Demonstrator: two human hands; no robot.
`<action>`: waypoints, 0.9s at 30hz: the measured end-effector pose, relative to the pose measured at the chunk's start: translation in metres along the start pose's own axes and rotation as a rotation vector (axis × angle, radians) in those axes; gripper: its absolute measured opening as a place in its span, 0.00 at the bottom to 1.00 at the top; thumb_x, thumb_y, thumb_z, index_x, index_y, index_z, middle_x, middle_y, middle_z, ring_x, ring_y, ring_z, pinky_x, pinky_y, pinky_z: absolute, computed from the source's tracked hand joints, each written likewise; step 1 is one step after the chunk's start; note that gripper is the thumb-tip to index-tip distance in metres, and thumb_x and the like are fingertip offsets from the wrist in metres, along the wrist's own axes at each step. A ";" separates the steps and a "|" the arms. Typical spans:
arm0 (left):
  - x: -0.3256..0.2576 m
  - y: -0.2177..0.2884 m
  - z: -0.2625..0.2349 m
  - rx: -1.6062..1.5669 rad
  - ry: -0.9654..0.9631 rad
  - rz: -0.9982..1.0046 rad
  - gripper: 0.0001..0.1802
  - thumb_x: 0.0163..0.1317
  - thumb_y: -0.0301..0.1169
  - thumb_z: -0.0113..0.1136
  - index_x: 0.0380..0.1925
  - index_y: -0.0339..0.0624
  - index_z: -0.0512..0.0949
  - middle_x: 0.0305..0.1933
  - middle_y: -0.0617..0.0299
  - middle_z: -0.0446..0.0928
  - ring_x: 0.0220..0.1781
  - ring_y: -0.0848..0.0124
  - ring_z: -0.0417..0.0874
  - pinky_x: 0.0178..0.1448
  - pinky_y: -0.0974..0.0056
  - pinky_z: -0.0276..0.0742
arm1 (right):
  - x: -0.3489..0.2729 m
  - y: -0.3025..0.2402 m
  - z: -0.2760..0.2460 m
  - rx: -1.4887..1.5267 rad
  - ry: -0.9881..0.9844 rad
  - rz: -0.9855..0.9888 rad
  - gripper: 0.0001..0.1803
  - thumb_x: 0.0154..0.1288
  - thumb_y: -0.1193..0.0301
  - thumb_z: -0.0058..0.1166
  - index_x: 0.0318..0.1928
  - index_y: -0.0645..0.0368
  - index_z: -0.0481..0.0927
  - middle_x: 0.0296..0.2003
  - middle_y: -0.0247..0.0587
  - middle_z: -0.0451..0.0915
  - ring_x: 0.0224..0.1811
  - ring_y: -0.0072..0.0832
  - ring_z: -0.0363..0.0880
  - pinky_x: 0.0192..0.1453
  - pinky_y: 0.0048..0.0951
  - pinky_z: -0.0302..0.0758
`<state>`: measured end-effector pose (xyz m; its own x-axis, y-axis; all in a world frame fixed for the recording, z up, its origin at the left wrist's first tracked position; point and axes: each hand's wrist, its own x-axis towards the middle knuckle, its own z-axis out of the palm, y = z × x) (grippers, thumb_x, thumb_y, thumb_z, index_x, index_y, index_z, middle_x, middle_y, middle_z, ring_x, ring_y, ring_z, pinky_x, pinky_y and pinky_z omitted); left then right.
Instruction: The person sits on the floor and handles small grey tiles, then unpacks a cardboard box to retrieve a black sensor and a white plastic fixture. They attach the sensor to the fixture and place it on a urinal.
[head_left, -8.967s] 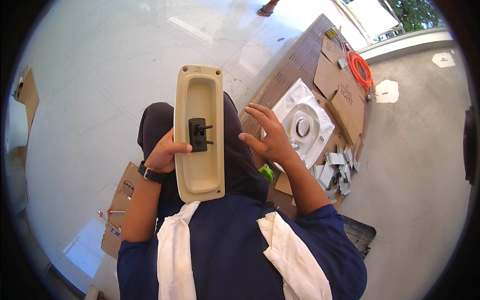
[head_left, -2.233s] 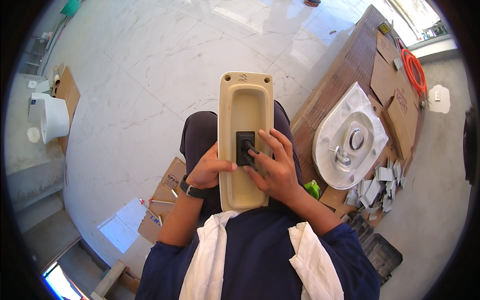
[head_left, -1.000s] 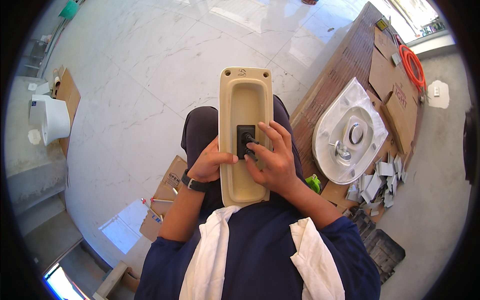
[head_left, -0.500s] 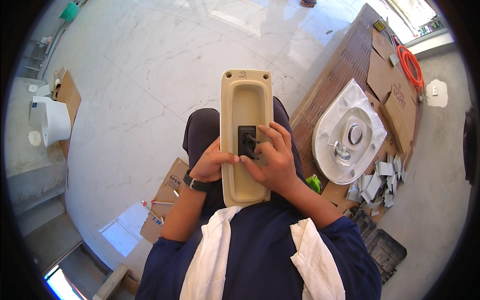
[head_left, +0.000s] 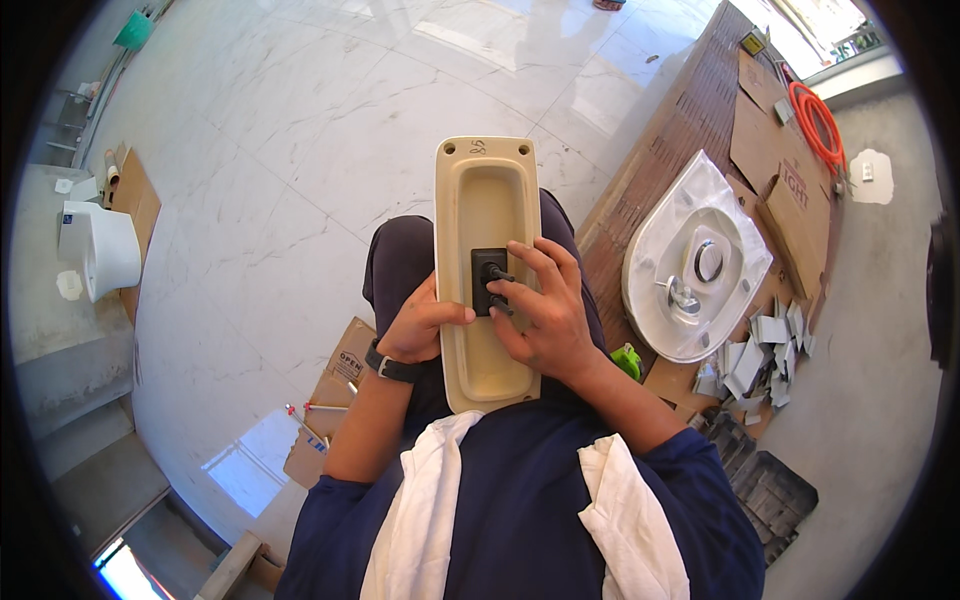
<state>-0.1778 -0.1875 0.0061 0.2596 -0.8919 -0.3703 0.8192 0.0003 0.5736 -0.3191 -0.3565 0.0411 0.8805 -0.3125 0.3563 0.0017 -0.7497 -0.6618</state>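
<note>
A long cream ceramic cistern lid (head_left: 462, 352) rests hollow side up across my lap. Inside its recess sits a black push-button fitting (head_left: 482, 262) with two dark rods standing up from it. My left hand (head_left: 412, 328) holds the lid by its left edge, its thumb reaching over the rim to the fitting's lower left side. From the right, my right hand (head_left: 552, 322) has its fingers curled around the fitting: the index fingertip lies between the rods, the thumb near the lower rod, another fingertip at the top corner. The underside of the lid is hidden.
To the right, a plastic-wrapped white toilet seat (head_left: 645, 290) carries chrome parts (head_left: 683, 297) on a brown stack (head_left: 640, 190). Near it lie a green object (head_left: 627, 364), grey scraps (head_left: 745, 368) and an orange hose (head_left: 818, 125). A white toilet (head_left: 112, 250) stands at far left.
My right index finger has moved left, in between the rods. The lid and my left hand keep their places, with only a slight shift of the whole view.
</note>
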 end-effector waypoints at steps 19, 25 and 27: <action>0.003 0.001 0.001 0.009 -0.068 0.033 0.43 0.60 0.20 0.60 0.78 0.37 0.61 0.70 0.53 0.76 0.69 0.62 0.80 0.74 0.54 0.80 | -0.007 -0.019 0.024 -0.182 0.179 0.118 0.13 0.53 0.68 0.75 0.33 0.61 0.84 0.56 0.48 0.82 0.67 0.50 0.74 0.71 0.49 0.68; 0.001 0.002 0.000 0.006 -0.032 0.000 0.44 0.59 0.20 0.61 0.78 0.37 0.61 0.70 0.53 0.76 0.69 0.62 0.80 0.73 0.54 0.80 | -0.004 -0.018 0.013 -0.135 0.118 0.071 0.15 0.55 0.68 0.74 0.40 0.62 0.87 0.60 0.49 0.80 0.69 0.52 0.72 0.72 0.51 0.67; -0.001 0.004 0.001 0.019 -0.023 0.008 0.45 0.58 0.20 0.62 0.78 0.38 0.62 0.69 0.54 0.76 0.69 0.62 0.80 0.72 0.55 0.80 | -0.002 -0.009 -0.001 -0.028 0.038 0.022 0.17 0.55 0.68 0.75 0.44 0.61 0.89 0.63 0.51 0.78 0.71 0.53 0.70 0.74 0.51 0.67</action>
<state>-0.1753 -0.1870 0.0089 0.2539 -0.9019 -0.3494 0.8071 -0.0015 0.5905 -0.3212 -0.3492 0.0469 0.8613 -0.3506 0.3677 -0.0309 -0.7586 -0.6509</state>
